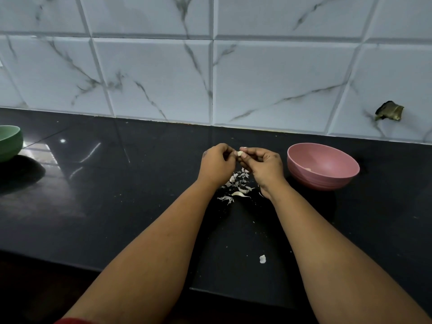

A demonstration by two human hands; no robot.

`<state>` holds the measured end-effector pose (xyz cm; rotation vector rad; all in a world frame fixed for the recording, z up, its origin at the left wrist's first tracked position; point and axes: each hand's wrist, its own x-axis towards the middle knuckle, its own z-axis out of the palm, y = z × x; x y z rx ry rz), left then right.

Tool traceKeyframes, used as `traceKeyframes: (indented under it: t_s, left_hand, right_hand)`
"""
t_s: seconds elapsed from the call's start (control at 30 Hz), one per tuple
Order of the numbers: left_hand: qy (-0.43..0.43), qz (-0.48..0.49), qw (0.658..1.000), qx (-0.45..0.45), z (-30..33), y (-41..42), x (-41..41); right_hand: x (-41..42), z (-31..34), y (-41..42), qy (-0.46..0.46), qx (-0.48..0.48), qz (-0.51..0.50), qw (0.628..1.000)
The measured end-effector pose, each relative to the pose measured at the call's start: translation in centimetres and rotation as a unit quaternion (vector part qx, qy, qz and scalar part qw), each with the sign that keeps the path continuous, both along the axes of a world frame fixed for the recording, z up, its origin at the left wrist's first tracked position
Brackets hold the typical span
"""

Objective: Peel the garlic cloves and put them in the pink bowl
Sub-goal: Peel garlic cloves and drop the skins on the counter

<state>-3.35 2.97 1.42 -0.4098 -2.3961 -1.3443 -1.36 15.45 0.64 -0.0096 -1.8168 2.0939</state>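
Note:
Both hands meet above the black counter, pinching one small white garlic clove [239, 153] between their fingertips. My left hand [216, 163] holds it from the left with curled fingers. My right hand [263, 166] pinches it from the right with thumb and forefinger. Under the hands lies a scatter of white garlic peels [236, 187]. The pink bowl [327, 178] stands just right of my right hand, with a pale piece, likely a peeled clove [308, 169], inside it.
A green bowl [9, 142] sits at the far left edge of the counter. One loose white scrap [262, 259] lies nearer the front edge. A marble-tiled wall [210, 78] backs the counter, with a broken hole [389, 111] at the right.

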Motion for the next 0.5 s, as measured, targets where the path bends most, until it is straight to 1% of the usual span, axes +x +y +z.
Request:
traceKeyframes:
  t_s: [0.07,0.13,0.37,0.5]
  left_hand:
    - [-0.001,0.003,1.000,0.018,0.01,0.03,0.08]
    - [0.003,0.010,1.000,0.012,0.00,-0.07,0.00]
    - [0.025,0.001,0.995,-0.099,-0.31,-0.31,-0.46]
    - [0.042,-0.011,0.992,-0.119,-0.29,-0.44,-0.57]
  right_hand:
    - [-0.01,-0.01,-0.04,0.000,0.007,-0.002,1.000]
    - [-0.02,-0.09,-0.07,0.000,0.019,-0.004,1.000]
    - [-0.13,-0.38,0.09,-0.005,0.070,-0.005,0.997]
    - [-0.20,-0.47,0.27,-0.006,0.088,0.000,0.996]
